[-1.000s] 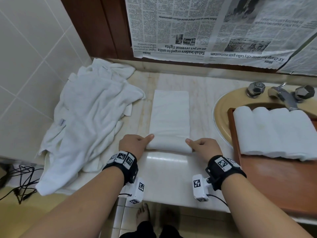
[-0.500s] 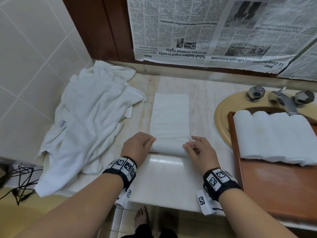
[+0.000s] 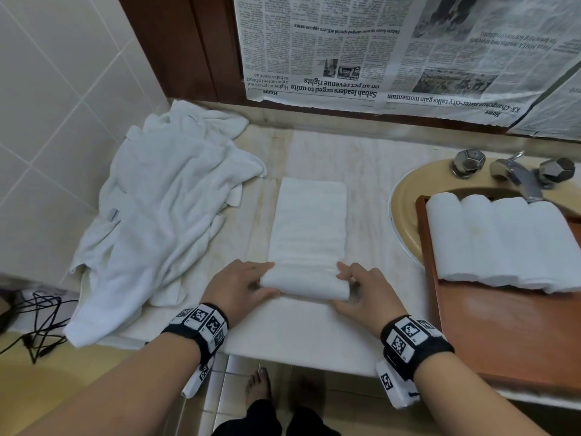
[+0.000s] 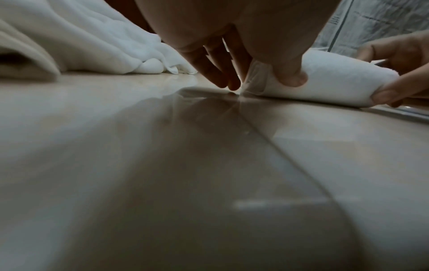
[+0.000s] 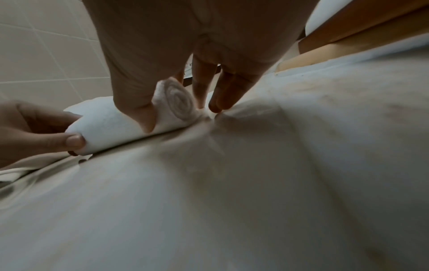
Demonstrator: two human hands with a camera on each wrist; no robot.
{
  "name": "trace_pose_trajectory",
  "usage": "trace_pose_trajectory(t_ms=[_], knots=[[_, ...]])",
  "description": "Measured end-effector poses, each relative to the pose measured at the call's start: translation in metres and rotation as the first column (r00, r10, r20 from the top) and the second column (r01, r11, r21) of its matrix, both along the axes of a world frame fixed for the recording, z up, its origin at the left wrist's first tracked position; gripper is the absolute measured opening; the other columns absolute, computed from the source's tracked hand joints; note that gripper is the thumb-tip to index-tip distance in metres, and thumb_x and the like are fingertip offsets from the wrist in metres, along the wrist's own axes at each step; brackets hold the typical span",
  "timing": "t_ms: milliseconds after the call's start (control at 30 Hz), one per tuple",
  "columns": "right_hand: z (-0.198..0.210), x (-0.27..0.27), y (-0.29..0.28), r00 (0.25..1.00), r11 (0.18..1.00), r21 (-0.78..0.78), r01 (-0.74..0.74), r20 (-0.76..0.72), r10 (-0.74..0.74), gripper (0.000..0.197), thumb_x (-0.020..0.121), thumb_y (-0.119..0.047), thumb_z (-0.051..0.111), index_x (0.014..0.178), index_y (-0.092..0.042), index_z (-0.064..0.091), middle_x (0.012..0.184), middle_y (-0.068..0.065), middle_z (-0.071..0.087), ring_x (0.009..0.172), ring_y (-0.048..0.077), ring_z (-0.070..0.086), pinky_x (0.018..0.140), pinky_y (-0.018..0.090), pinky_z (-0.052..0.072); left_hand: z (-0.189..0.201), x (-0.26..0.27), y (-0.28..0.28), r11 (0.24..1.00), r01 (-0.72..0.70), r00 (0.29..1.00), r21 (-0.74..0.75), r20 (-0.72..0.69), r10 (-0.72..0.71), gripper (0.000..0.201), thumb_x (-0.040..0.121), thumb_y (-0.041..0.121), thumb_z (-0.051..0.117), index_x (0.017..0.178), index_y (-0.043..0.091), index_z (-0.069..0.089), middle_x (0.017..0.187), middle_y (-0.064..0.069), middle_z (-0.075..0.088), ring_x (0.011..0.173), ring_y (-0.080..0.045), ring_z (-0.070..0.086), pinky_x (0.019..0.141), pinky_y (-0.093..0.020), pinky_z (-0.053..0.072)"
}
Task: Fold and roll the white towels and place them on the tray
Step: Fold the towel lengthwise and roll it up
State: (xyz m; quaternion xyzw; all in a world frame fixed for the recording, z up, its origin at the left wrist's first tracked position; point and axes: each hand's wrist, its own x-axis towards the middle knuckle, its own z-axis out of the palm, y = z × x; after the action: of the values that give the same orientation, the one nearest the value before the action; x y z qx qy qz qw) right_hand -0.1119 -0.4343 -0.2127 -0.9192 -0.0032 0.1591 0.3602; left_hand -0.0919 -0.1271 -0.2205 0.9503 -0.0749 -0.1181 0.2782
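A folded white towel (image 3: 309, 225) lies lengthwise on the marble counter (image 3: 298, 335), its near end wound into a roll (image 3: 305, 283). My left hand (image 3: 242, 284) grips the roll's left end, thumb on the near side (image 4: 291, 78). My right hand (image 3: 361, 291) grips the right end, where the spiral of layers (image 5: 177, 101) shows. A wooden tray (image 3: 509, 335) at the right carries several rolled white towels (image 3: 509, 243) side by side along its far end.
A heap of unfolded white towels (image 3: 157, 209) covers the counter's left part beside the tiled wall. The tray rests over a beige sink (image 3: 405, 212) with a chrome tap (image 3: 515, 174). Newspaper (image 3: 393, 48) hangs behind. Black cables (image 3: 34, 322) lie at the lower left.
Both hands have rolled the towel's near end away from me; the roll is thicker and sits farther up the towel, leaving less flat length.
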Motion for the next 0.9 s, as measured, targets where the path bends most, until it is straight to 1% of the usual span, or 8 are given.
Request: trace_pose_trajectory(t_ms=[167,267,367,467,533,633,767,900], knots=[[0.006,-0.01,0.0,0.998,0.997,0.044,0.058,-0.037,-0.056,0.055,0.072,-0.038,0.088,0.12,-0.045,0.061,0.114,-0.022,0.049,0.107,-0.002,0.056,0.103,0.02,0.043,-0.001,-0.018,0.001,0.984,-0.13,0.991,-0.125,0.0,0.131,0.051,0.084,0.057,0.075,0.132,0.045,0.064,0.109,0.028,0.063,0.094,0.006,0.046,0.088,0.0,0.029],[0.012,-0.011,-0.001,0.997,0.996,0.062,0.062,-0.048,-0.059,0.048,0.073,-0.035,0.09,0.114,-0.042,0.065,0.111,-0.029,0.049,0.106,-0.006,0.056,0.104,0.017,0.04,-0.003,-0.027,0.0,0.966,-0.204,0.979,-0.161,-0.053,0.198,0.047,0.082,0.063,0.071,0.127,0.059,0.059,0.093,0.012,0.058,0.095,0.013,0.047,0.086,-0.003,0.031],[0.014,-0.008,-0.003,0.994,0.995,0.067,0.074,-0.083,-0.068,0.05,0.073,-0.042,0.09,0.115,-0.047,0.065,0.112,-0.024,0.048,0.094,-0.015,0.056,0.096,0.009,0.039,0.001,-0.03,-0.006,0.943,-0.275,0.959,-0.188,-0.12,0.256,0.045,0.083,0.063,0.071,0.126,0.063,0.057,0.098,0.007,0.053,0.093,0.009,0.048,0.085,-0.003,0.031],[0.012,0.0,-0.004,0.997,0.995,0.078,0.062,-0.06,-0.058,0.047,0.074,-0.049,0.087,0.117,-0.045,0.068,0.111,-0.022,0.056,0.103,-0.011,0.049,0.09,0.011,0.041,0.004,-0.025,-0.01,0.938,-0.309,0.944,-0.159,-0.17,0.282,0.038,0.085,0.066,0.067,0.122,0.065,0.058,0.098,0.005,0.052,0.087,0.004,0.049,0.086,-0.014,0.036],[0.011,0.005,-0.004,0.995,0.994,0.086,0.068,-0.072,-0.062,0.045,0.077,-0.052,0.084,0.118,-0.042,0.071,0.105,-0.019,0.057,0.101,-0.004,0.051,0.086,0.014,0.04,0.008,-0.02,-0.011,0.927,-0.34,0.933,-0.157,-0.178,0.312,0.032,0.084,0.068,0.066,0.114,0.058,0.069,0.09,0.009,0.062,0.08,0.003,0.056,0.078,-0.011,0.044],[0.013,0.013,-0.004,0.991,0.994,0.079,0.074,-0.114,-0.064,0.035,0.081,-0.052,0.08,0.113,-0.038,0.075,0.097,-0.01,0.06,0.091,0.002,0.058,0.077,0.015,0.039,0.013,-0.013,-0.013,0.902,-0.404,0.906,-0.153,-0.205,0.371,0.032,0.084,0.07,0.065,0.092,0.042,0.079,0.071,0.015,0.07,0.071,0.004,0.063,0.056,-0.005,0.04],[0.021,0.025,-0.004,0.979,0.99,0.107,0.092,-0.189,-0.07,0.011,0.082,-0.048,0.081,0.081,-0.038,0.078,0.083,-0.002,0.07,0.08,0.008,0.065,0.076,0.024,0.048,0.015,-0.006,-0.016,0.923,-0.38,0.916,-0.063,-0.162,0.366,0.061,0.09,0.072,0.055,0.064,0.017,0.061,0.05,0.007,0.055,0.055,-0.008,0.053,0.054,-0.024,0.036],[0.021,0.037,-0.006,0.945,0.962,0.162,0.219,-0.28,-0.168,0.044,0.077,-0.047,0.086,0.068,-0.006,0.072,0.062,0.009,0.065,0.06,0.015,0.057,0.065,0.029,0.042,0.019,0.002,-0.018,0.928,-0.372,0.913,0.01,-0.177,0.368,0.067,0.092,0.073,0.049,0.072,0.011,0.066,0.061,-0.003,0.062,0.062,-0.015,0.059,0.06,-0.03,0.042]])
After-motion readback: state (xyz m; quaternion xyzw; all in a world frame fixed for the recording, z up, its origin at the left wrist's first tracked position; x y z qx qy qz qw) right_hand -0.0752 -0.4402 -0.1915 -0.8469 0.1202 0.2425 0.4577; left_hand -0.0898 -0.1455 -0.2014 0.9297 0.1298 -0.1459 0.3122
